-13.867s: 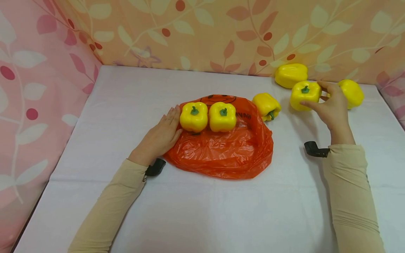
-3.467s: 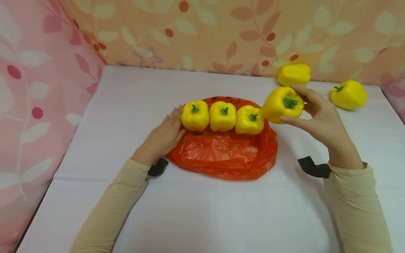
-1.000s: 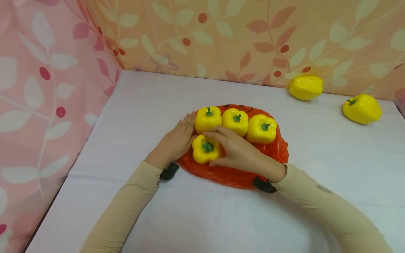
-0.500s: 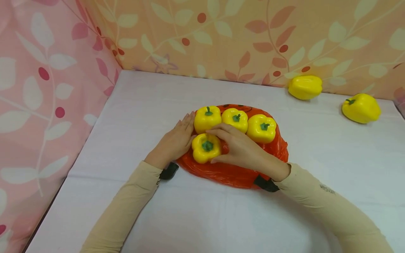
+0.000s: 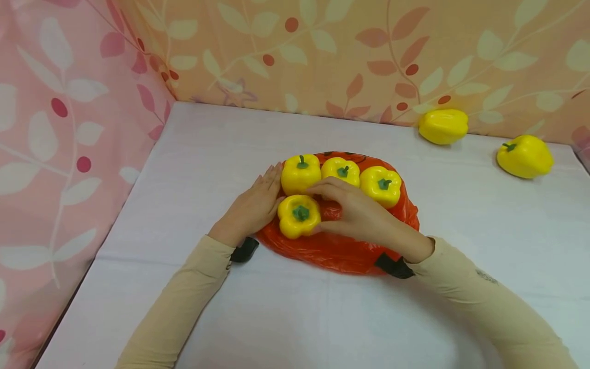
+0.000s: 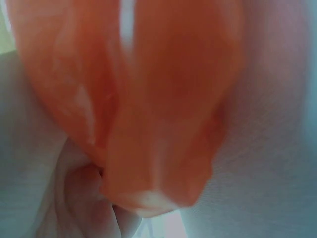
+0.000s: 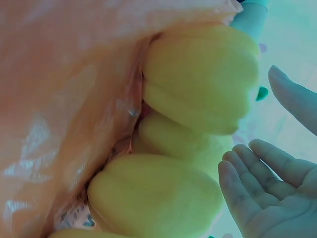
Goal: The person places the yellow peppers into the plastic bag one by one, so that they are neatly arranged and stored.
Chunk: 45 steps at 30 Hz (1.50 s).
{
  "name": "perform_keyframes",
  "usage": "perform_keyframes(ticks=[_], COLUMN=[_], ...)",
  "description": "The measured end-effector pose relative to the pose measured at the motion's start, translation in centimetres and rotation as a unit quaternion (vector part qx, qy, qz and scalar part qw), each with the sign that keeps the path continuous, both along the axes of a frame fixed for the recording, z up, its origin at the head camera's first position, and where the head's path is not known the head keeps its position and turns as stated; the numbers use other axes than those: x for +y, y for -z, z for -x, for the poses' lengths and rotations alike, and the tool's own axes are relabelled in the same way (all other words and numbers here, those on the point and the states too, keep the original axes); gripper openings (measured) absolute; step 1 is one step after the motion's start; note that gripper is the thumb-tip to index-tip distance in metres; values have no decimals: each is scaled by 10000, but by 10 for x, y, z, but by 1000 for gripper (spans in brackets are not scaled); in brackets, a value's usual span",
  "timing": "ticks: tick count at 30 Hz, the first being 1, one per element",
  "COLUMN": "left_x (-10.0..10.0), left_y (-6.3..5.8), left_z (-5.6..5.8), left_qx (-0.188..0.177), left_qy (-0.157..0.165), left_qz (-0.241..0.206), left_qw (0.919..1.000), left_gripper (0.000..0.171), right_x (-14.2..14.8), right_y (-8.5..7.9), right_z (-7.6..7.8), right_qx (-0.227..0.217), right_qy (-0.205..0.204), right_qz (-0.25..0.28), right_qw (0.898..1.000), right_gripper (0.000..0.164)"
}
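On a red plastic bag three yellow bell peppers stand in a back row: left, middle and right. A front pepper, stem up, stands before the left one. My left hand lies flat against the left side of the peppers, fingers straight; in the left wrist view the bag covers much of it. My right hand is just right of the front pepper, thumb and fingers spread. The right wrist view shows its fingers loosely bent and apart from the pepper.
Two more yellow peppers lie on the white-covered table at the back right, a nearer-centre one by the patterned cloth and another farther right. A pink patterned cloth hangs along the left side.
Two peppers were added to the two on the bag; my right hand carried the latest to the front left. In the last second it let go and drew slightly right. My left hand stayed.
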<state>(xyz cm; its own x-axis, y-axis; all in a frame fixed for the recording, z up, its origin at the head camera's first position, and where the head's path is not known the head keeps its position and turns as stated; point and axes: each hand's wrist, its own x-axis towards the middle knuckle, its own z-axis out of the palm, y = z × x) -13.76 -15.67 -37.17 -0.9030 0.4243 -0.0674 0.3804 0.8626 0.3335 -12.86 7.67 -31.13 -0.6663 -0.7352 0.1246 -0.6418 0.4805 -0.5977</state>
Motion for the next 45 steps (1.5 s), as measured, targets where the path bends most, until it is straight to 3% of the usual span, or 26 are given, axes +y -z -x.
perform_keyframes(ticks=[13, 26, 32, 37, 40, 45], left_x=[0, 0, 0, 1, 1, 0], left_y=[-1, -1, 0, -1, -1, 1], left_z=[0, 0, 1, 2, 2, -1], left_qx=[-61, -131, -141, -119, -117, -135], left_qy=[12, -30, -37, -10, 2, 2], left_qz=[-92, -45, -54, -100, -74, -61], left_qw=[9999, 9999, 9999, 9999, 9999, 9999], left_gripper=[65, 66, 66, 66, 66, 66], right_x=[27, 66, 87, 111, 128, 154], right_y=[-16, -34, -37, -37, -34, -23], right_z=[2, 5, 17, 34, 46, 69], right_qx=[229, 702, 670, 375, 185, -80], right_qy=[477, 981, 1453, 2318, 2861, 3476], right_qz=[280, 698, 829, 870, 1007, 1706], right_qw=[9982, 9902, 9836, 9681, 9527, 9220], right_gripper=[54, 48, 46, 43, 44, 42])
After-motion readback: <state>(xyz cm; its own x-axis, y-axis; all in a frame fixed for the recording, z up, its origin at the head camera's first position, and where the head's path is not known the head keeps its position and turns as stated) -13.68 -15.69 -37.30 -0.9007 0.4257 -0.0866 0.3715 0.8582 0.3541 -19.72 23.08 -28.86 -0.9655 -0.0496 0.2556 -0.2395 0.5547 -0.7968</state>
